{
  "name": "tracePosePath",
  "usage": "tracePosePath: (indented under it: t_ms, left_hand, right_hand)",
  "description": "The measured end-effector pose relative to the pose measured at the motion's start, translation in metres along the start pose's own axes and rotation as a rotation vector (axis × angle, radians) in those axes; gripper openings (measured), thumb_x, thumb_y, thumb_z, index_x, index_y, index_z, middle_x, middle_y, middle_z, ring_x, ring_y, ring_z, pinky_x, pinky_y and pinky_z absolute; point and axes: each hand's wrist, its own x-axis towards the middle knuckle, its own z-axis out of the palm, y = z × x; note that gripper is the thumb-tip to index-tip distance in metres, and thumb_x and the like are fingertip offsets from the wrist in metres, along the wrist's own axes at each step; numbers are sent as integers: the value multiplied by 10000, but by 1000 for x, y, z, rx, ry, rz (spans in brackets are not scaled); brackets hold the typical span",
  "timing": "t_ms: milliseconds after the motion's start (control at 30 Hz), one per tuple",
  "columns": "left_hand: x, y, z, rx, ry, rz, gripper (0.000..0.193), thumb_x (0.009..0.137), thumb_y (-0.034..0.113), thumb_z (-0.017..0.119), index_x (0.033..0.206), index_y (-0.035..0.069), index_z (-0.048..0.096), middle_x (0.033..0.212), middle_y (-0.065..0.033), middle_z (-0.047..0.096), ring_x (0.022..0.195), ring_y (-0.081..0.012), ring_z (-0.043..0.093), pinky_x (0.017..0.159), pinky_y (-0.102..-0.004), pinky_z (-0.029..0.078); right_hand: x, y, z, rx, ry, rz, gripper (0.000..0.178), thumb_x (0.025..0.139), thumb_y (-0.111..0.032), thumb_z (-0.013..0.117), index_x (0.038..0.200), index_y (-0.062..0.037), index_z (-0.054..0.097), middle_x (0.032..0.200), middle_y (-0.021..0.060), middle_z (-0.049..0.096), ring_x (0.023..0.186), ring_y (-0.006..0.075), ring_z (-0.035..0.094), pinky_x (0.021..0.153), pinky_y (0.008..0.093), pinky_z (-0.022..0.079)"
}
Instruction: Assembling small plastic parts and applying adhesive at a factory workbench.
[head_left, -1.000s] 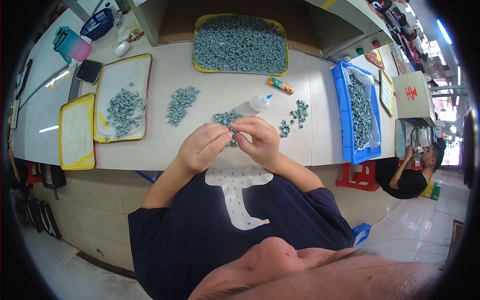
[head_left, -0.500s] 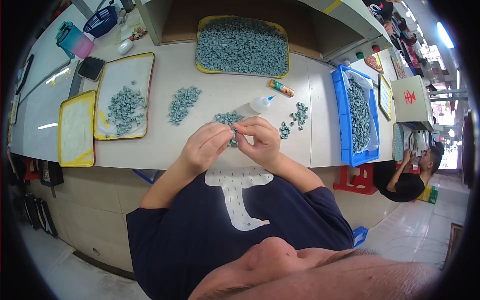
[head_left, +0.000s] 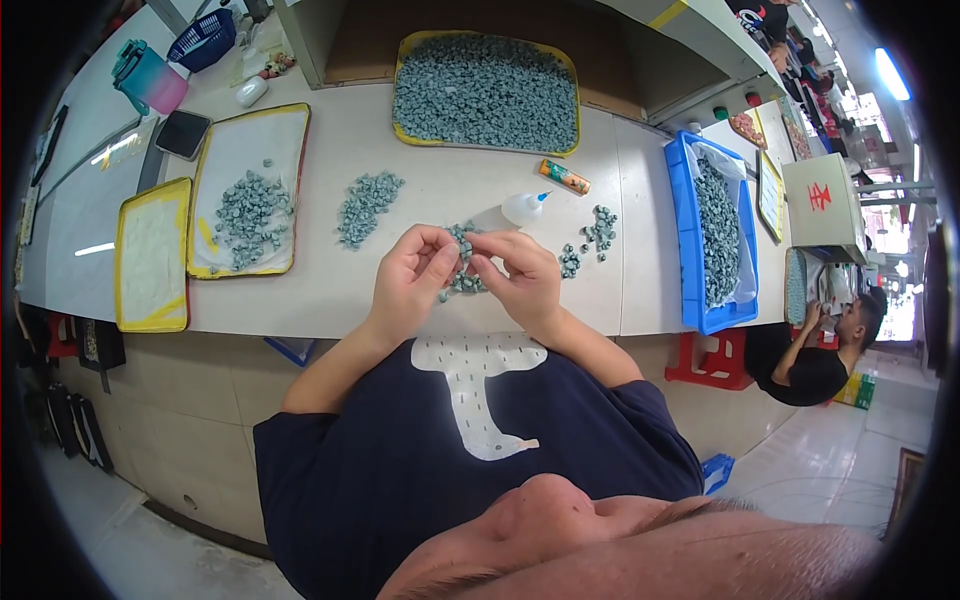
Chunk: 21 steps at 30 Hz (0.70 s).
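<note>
My left hand (head_left: pixel 408 283) and my right hand (head_left: pixel 525 277) meet over the table, their fingertips pinched together around a small grey-green piece (head_left: pixel 463 262). Its exact shape is mostly covered by the fingers. Beneath and behind them lies a small pile of the same grey-green pieces (head_left: pixel 466 284), partly hidden by my hands. A white squeeze bottle with a blue tip (head_left: pixel 521 209) lies tilted just beyond my right hand. Loose pieces (head_left: pixel 600 228) are scattered to the right, and another heap (head_left: pixel 368 208) sits to the left.
A yellow-rimmed tray full of pieces (head_left: pixel 486 95) stands at the back. At left are a paper-lined tray (head_left: pixel 280 135), another tray (head_left: pixel 152 265) and a phone (head_left: pixel 183 134). A blue crate (head_left: pixel 690 312) stands right; a printed tube (head_left: pixel 565 177) lies nearer. Beyond sits a co-worker (head_left: pixel 805 365).
My left hand has turned, its fingers now curled with the thumb pointing up toward the piece. The right hand still pinches close by, shifted only slightly.
</note>
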Motion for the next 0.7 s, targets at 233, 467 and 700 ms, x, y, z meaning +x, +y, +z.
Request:
tracePosePath:
  t_ms: [233, 467, 700]
  left_hand:
    - [-2, 2, 3, 36, 43, -19, 133, 964, 116, 543, 1020, -2, 515, 851, -7, 573, 765, -39, 533, 665, -182, 432]
    - [3, -3, -12, 253, 48, -74, 108, 938, 100, 577, 963, -4, 571, 854, -19, 585, 771, -53, 554, 680, -196, 446]
    - [2, 3, -35, 821, 156, 17, 109, 882, 49, 616, 958, -29, 624, 880, -70, 604, 783, -164, 599, 720, -267, 488]
  right_hand:
    - [-3, 5, 3, 78, 14, 53, 257, 815, 88, 637, 1062, 23, 667, 958, 117, 646, 743, 139, 651, 657, 219, 515]
    - [10, -8, -17, -148, -32, 110, 172, 824, 20, 658, 994, 10, 686, 818, 84, 664, 695, 121, 626, 627, 225, 492]
    - [-7, 11, -48, -318, 287, 142, 267, 844, 29, 601, 1108, 1, 627, 857, 62, 650, 690, 114, 597, 627, 234, 476]
